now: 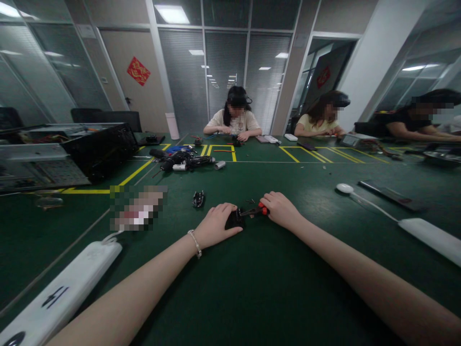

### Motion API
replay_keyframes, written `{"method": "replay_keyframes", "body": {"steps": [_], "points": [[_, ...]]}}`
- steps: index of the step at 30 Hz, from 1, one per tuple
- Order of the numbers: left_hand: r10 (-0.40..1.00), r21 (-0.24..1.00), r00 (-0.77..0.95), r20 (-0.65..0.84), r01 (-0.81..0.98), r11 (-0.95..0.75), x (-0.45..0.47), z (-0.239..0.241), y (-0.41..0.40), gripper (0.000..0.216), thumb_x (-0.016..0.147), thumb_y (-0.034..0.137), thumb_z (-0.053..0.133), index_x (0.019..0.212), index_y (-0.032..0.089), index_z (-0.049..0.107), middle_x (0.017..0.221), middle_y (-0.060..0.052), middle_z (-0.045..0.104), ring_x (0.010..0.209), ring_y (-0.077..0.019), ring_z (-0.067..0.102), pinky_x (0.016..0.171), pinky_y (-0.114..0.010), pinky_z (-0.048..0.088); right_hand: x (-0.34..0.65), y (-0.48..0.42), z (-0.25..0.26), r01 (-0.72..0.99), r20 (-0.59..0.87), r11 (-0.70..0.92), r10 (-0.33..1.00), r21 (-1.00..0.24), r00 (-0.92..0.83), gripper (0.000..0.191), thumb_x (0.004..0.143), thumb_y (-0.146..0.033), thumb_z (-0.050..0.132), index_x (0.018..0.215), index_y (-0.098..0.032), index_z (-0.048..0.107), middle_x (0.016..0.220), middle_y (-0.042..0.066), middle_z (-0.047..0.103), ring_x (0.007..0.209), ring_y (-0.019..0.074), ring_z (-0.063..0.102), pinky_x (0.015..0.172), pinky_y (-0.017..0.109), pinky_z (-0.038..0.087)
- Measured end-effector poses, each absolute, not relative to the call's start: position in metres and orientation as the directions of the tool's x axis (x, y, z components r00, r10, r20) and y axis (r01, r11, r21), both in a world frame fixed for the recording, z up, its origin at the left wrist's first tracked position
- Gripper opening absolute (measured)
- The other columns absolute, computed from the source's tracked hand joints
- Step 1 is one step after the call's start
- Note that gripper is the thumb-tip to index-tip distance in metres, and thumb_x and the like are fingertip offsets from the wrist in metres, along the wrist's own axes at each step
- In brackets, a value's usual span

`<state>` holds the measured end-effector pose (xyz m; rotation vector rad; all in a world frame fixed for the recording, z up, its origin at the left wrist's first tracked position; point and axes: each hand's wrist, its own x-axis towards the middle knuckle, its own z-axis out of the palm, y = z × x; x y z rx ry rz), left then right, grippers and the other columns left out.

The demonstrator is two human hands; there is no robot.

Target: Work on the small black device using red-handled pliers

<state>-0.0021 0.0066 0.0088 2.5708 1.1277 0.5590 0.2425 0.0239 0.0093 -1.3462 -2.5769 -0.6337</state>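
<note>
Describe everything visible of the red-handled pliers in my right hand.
These dark, metal-looking pliers have red grips, partly hidden by your right hand. Crosswise over the green tabletop, their narrow nose points left to the small black part held by your left hand. Whether the jaws grip it is unclear.

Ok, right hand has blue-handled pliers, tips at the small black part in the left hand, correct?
Not quite: the handles are red, as the head view shows. The right hand has the pliers, tips at the small black part in the left hand.
</note>
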Motion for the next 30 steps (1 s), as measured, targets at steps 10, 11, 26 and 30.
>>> {"method": "replay_keyframes", "body": {"steps": [10, 11, 26, 30], "points": [[0.774, 0.490, 0.582, 0.249, 0.614, -0.619, -0.0031, 0.0082, 0.0074, 0.049, 0.072, 0.047, 0.058, 0.111, 0.021, 0.044, 0.114, -0.007, 0.049, 0.105, -0.0244, 0.047, 0.089, -0.039, 0.038, 0.2433, 0.0225, 0.0104, 0.816, 0.332, 0.504, 0.747, 0.283, -0.576, 0.022, 0.067, -0.005, 0.047, 0.086, -0.013, 0.057, 0.084, 0.007, 0.056, 0.076, 0.0177, 0.047, 0.069, 0.028, 0.035], [0.775, 0.492, 0.578, 0.255, 0.612, -0.619, -0.0034, 0.0083, 0.0076, 0.049, 0.072, 0.046, 0.058, 0.111, 0.020, 0.044, 0.114, -0.007, 0.048, 0.106, -0.0242, 0.046, 0.089, -0.039, 0.038, 0.2430, 0.0225, 0.0103, 0.816, 0.332, 0.504, 0.747, 0.284, -0.576, 0.022, 0.067, -0.005, 0.047, 0.086, -0.013, 0.057, 0.084, 0.007, 0.056, 0.076, 0.0177, 0.047, 0.069, 0.028, 0.035], [0.756, 0.432, 0.592, 0.280, 0.625, -0.650, -0.0037, 0.0040, 0.0095, 0.053, 0.074, 0.049, 0.055, 0.115, 0.019, 0.042, 0.121, -0.008, 0.045, 0.110, -0.0250, 0.044, 0.093, -0.040, 0.036, 0.2410, 0.0234, 0.0094, 0.819, 0.329, 0.491, 0.753, 0.297, -0.570, 0.022, 0.068, -0.005, 0.046, 0.085, -0.014, 0.057, 0.083, 0.007, 0.056, 0.076, 0.0176, 0.046, 0.068, 0.028, 0.031], [0.748, 0.412, 0.592, 0.300, 0.627, -0.661, -0.0032, 0.0023, 0.0099, 0.052, 0.074, 0.048, 0.056, 0.114, 0.019, 0.042, 0.119, -0.008, 0.045, 0.108, -0.0245, 0.045, 0.091, -0.039, 0.037, 0.2402, 0.0243, 0.0085, 0.822, 0.320, 0.479, 0.761, 0.309, -0.564, 0.021, 0.068, -0.005, 0.045, 0.084, -0.014, 0.056, 0.082, 0.008, 0.056, 0.075, 0.0178, 0.045, 0.067, 0.028, 0.031]]}}
